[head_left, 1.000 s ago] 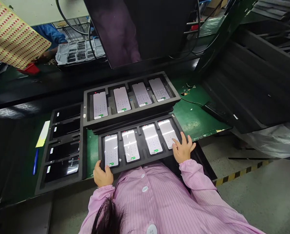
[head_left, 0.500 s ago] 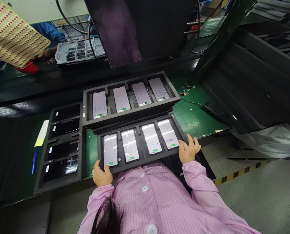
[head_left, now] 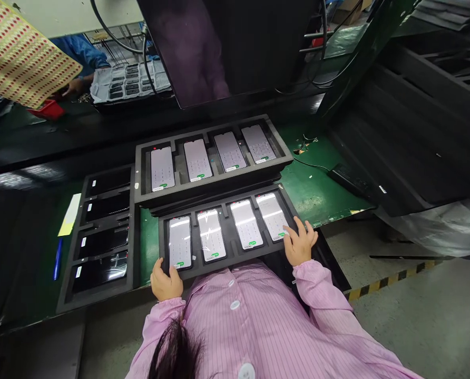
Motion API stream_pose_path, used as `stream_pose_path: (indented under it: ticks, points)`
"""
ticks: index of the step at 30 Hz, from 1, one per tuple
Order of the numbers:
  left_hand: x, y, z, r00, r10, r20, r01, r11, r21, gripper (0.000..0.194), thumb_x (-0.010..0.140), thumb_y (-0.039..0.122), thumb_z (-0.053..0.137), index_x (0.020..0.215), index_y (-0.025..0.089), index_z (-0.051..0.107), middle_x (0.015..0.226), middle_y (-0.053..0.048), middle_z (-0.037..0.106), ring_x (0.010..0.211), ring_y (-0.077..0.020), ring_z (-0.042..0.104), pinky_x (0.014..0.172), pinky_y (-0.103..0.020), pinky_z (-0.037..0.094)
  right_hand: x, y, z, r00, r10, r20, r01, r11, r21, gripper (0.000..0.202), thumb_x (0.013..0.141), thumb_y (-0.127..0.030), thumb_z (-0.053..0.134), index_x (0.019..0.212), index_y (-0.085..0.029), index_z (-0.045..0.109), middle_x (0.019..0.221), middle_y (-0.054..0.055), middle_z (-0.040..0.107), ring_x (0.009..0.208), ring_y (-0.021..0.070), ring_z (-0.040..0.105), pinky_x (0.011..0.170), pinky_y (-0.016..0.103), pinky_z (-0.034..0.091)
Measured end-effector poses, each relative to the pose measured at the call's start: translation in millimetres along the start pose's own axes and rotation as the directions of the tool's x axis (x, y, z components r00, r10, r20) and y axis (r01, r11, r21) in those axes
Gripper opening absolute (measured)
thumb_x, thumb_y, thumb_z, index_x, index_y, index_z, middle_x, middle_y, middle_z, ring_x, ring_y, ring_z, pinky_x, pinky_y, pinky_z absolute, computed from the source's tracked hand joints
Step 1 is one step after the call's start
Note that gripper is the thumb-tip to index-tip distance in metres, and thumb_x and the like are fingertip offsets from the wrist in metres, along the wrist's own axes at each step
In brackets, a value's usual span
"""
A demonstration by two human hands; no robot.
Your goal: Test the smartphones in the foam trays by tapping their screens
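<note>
Several lit phones showing dial keypads lie in a black foam tray [head_left: 232, 248] in front of my body. My left hand [head_left: 166, 282] is closed round the tray's near left corner, its thumb beside the leftmost phone [head_left: 179, 239]. At the other end, my right hand [head_left: 300, 246] has its fingers spread over the tray's right edge. One of its fingertips is over the lower right of the rightmost phone [head_left: 271, 213], by the green call button. Behind stands a second foam tray [head_left: 203, 188], raised on others, holding several more lit phones.
A left-hand tray [head_left: 130, 252] holds several dark phones, with a blue pen [head_left: 57, 259] beside it. A monitor [head_left: 251, 47] rises behind. Black trays [head_left: 409, 137] are stacked at right. A co-worker's blue sleeve [head_left: 77, 50] shows beyond a sticker sheet [head_left: 21, 58].
My right hand has shifted slightly left, its fingertip now over the rightmost phone's lower screen. Purple buttons on that screen have gone. My left hand stays at the tray corner.
</note>
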State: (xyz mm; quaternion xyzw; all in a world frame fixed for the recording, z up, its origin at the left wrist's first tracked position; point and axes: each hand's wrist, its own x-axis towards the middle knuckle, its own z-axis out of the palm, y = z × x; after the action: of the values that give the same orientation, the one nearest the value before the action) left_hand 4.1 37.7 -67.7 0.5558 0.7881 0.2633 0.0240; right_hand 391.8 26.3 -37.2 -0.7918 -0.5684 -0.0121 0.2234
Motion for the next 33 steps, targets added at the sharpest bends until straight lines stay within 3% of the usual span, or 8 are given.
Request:
stream_pose_path:
  ticks: [4, 9, 33]
  points:
    - [0, 0, 0.0, 1.0, 0.001, -0.014, -0.001, 1.0, -0.002, 0.044, 0.077, 0.031, 0.041, 0.116, 0.013, 0.049, 0.109, -0.014, 0.056, 0.1, -0.0267, 0.052, 0.088, -0.04, 0.038, 23, 5, 3, 0.997, 0.033, 0.064, -0.03, 0.999, -0.044, 0.039, 0.086, -0.033, 0.033, 0.112, -0.022, 0.059, 0.129, 0.009, 0.049, 0.121, 0.0329, 0.029, 0.093, 0.062, 0.022]
    - [1, 2, -0.9, 1.0, -0.002, -0.011, 0.002, 1.0, -0.014, 0.043, 0.078, 0.032, 0.04, 0.116, 0.013, 0.049, 0.107, -0.014, 0.057, 0.099, -0.0264, 0.052, 0.087, -0.04, 0.038, 42, 0, 5, 0.985, 0.031, 0.168, -0.004, 0.987, -0.161, 0.039, 0.087, -0.036, 0.032, 0.115, -0.028, 0.058, 0.139, 0.006, 0.037, 0.123, 0.0354, 0.026, 0.09, 0.065, 0.024]
    - [-1, 2, -1.2, 1.0, 0.001, -0.009, -0.001, 1.0, -0.007, 0.044, 0.078, 0.031, 0.039, 0.117, 0.013, 0.047, 0.11, -0.015, 0.055, 0.101, -0.0266, 0.05, 0.088, -0.04, 0.037, 40, 1, 5, 0.991, -0.007, 0.136, 0.024, 0.991, -0.128, 0.039, 0.085, -0.034, 0.034, 0.114, -0.027, 0.06, 0.139, 0.009, 0.036, 0.123, 0.0353, 0.026, 0.091, 0.063, 0.025]
